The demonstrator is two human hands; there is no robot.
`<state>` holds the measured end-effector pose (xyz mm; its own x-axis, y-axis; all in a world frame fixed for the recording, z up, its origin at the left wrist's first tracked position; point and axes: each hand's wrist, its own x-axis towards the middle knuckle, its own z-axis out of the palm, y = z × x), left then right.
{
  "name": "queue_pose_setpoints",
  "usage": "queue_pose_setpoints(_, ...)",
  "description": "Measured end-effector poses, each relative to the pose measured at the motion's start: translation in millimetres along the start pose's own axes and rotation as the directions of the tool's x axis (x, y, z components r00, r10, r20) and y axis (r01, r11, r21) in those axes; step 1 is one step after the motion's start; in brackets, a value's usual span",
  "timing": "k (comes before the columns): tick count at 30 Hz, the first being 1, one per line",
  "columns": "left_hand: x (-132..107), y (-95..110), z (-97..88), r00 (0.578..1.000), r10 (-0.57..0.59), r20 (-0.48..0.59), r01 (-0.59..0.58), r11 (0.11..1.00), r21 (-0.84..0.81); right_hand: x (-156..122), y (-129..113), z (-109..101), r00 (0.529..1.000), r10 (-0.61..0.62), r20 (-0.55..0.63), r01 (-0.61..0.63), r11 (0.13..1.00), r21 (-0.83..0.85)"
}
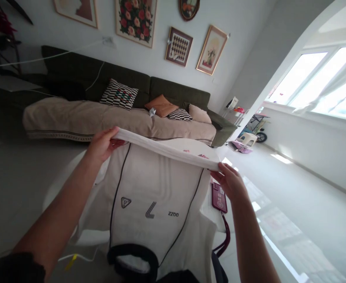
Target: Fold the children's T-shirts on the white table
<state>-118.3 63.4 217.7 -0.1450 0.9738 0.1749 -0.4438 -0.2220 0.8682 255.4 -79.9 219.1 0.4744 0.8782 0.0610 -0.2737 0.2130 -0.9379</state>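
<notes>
A white sweatshirt [158, 184] with dark piping, small black prints and a dark collar hangs spread out in front of me, its collar toward my body. My left hand [104, 144] pinches the left end of its white hem, fingers closed. At the other end of the hem, my right hand [226, 179] is closed on the fabric too. Between both hands the hem is stretched taut and slopes down to the right. Behind and below the cloth shows a white table [212, 226], mostly hidden.
On the table beside my right wrist lies a phone in a maroon case [219, 197] with a strap. A dark green sofa [178, 88] with a beige cover and cushions [119, 94] stands beyond. Toys [245, 141] sit near the window. A white cable [86, 258] runs low at left.
</notes>
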Motion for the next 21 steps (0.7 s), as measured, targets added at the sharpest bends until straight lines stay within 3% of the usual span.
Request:
queue_pose_setpoints(3,23.8,-4.7,18.7,0.996,-0.074,-0.046,0.074,0.997,-0.004,34.5,5.1,15.6,0.999,-0.017,-0.029,0.019,0.999,0.051)
queue_pose_setpoints(6,31.2,12.4,26.1,0.999,0.023,-0.036,-0.024,0.999,-0.023,45.8,-12.8,29.9,0.990,-0.140,-0.034,0.143,0.983,0.114)
queue_pose_setpoints(9,21.0,25.0,20.9,0.992,0.126,-0.015,-0.126,0.991,-0.045,40.0,-17.7,29.0,0.962,-0.272,-0.016,0.271,0.946,0.180)
queue_pose_setpoints(11,4.3,16.7,10.1,0.995,0.103,0.009,-0.103,0.994,-0.021,31.5,0.9,17.9,0.958,-0.283,-0.036,0.285,0.949,0.132)
queue_pose_setpoints(13,-19.9,-8.1,-7.1,1.000,-0.019,0.012,0.018,0.998,0.068,20.6,36.9,0.6,0.975,-0.204,-0.092,0.202,0.979,-0.033)
queue_pose_setpoints(16,-64.5,-68.5,-43.0,0.969,-0.245,-0.036,0.244,0.924,0.294,1.6,106.5,-29.9,0.986,-0.055,-0.156,0.012,0.964,-0.266)
queue_pose_setpoints(19,-106.4,-134.4,-81.5,0.914,-0.394,-0.097,0.387,0.772,0.504,-15.2,167.5,-57.3,0.981,0.065,-0.182,-0.140,0.889,-0.435)
queue_pose_setpoints(21,-126.5,-168.0,-102.6,0.883,-0.452,-0.122,0.432,0.685,0.587,-22.4,194.1,-71.2,0.972,0.106,-0.210,-0.208,0.800,-0.562)
